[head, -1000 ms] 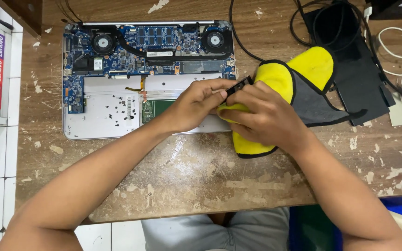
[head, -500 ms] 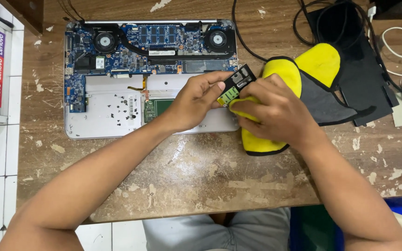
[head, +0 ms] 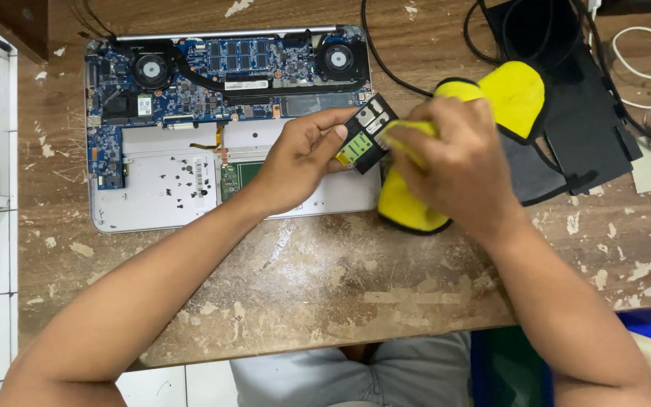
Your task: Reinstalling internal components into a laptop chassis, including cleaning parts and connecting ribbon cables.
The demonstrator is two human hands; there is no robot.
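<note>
a small black rectangular circuit module (head: 365,142) is pinched at its edges by the left hand (head: 303,162) above the opened silver laptop (head: 152,200); a soft yellow cloth (head: 408,203) is gripped by the right hand (head: 453,162); the module is judged light, stiff, fragile

both bare forearms reach in from the bottom edge and angle toward each other, meeting above the middle. the left hand (head: 299,162) shows its back, thumb and fingertips pinched together toward the right. the right hand (head: 453,162) lies just beside it, knuckles up, fingers curled down and closed.
</note>
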